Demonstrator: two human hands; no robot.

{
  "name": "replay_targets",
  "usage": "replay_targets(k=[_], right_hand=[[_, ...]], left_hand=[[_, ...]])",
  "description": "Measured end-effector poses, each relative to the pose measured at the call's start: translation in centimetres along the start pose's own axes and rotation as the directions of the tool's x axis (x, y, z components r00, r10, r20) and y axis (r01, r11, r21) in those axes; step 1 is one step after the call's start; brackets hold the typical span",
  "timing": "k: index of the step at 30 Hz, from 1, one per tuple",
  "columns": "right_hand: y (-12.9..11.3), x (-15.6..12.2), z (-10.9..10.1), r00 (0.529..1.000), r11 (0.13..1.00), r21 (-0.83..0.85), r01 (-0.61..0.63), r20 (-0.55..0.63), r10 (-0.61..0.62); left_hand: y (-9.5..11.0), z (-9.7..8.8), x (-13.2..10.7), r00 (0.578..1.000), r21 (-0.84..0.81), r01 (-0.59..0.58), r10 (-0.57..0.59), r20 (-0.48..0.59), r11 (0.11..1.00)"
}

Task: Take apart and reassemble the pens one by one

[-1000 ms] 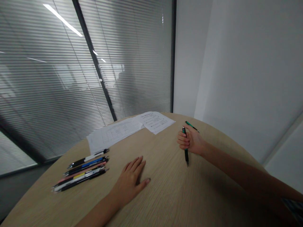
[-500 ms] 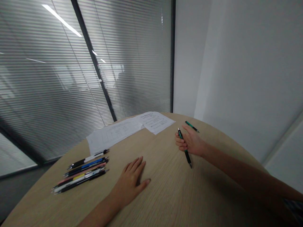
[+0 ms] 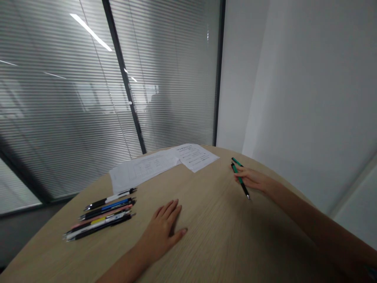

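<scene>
A green and black pen (image 3: 241,182) is gripped in my right hand (image 3: 250,179), its tip slanting down toward the near right. Just behind those fingers, a second green pen (image 3: 236,161) lies on the table, partly covered by the hand. My left hand (image 3: 161,228) rests palm down on the wood with its fingers stretched out and nothing in it. To its left lies a group of several pens (image 3: 103,216), side by side, in black, white, blue, pink and yellow.
Two printed paper sheets (image 3: 197,157) overlap toward the far side of the round wooden table (image 3: 212,236). Glass panels with blinds (image 3: 176,98) stand behind the table, and a pale wall (image 3: 294,98) rises on the right.
My right hand has moved right with the green pen, nearer to the other green pen, and its wrist has turned. My left hand stays in place. The camera view has shifted slightly.
</scene>
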State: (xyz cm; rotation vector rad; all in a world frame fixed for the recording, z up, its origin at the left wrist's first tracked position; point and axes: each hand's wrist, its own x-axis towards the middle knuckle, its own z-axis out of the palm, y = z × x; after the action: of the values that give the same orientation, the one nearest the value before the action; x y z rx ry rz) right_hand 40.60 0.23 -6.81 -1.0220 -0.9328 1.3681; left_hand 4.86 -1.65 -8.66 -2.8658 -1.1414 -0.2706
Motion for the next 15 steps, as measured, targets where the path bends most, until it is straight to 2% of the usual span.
replay_targets(k=[3, 4, 6, 8, 10, 12, 15], right_hand=[[-1.0, 0.2, -2.3, 0.994, 0.995, -0.075, 0.06, -0.09, -0.067], [-1.2, 0.3, -3.1, 0.977, 0.983, -0.158, 0.09, -0.177, -0.118], [-1.4, 0.5, -4.7, 0.896, 0.924, -0.372, 0.089, -0.374, -0.238], [-1.4, 0.9, -6.2, 0.831, 0.885, -0.463, 0.055, -0.47, -0.298], [-1.3, 1.4, -7.4, 0.792, 0.853, -0.52, 0.029, -0.509, -0.337], [-1.2, 2.2, -8.0, 0.773, 0.815, -0.58, 0.006, -0.514, -0.372], [-0.9, 3.7, -7.7, 0.78, 0.759, -0.651, -0.004, -0.477, -0.405]], left_hand=[[0.1, -0.1, 0.0, 1.0, -0.003, 0.006, -0.006, 0.009, 1.0], [0.2, -0.1, 0.0, 1.0, -0.004, 0.006, -0.006, 0.014, 1.0], [0.3, -0.2, 0.0, 1.0, -0.007, 0.007, -0.007, 0.018, 1.0], [0.4, -0.2, 0.0, 1.0, -0.014, 0.008, -0.008, 0.012, 1.0], [0.4, -0.2, 0.0, 1.0, -0.021, 0.005, -0.005, 0.0, 1.0], [0.3, -0.1, 0.0, 1.0, -0.025, 0.0, 0.0, -0.01, 1.0], [0.2, 0.1, 0.0, 1.0, -0.029, -0.007, 0.007, -0.023, 1.0]])
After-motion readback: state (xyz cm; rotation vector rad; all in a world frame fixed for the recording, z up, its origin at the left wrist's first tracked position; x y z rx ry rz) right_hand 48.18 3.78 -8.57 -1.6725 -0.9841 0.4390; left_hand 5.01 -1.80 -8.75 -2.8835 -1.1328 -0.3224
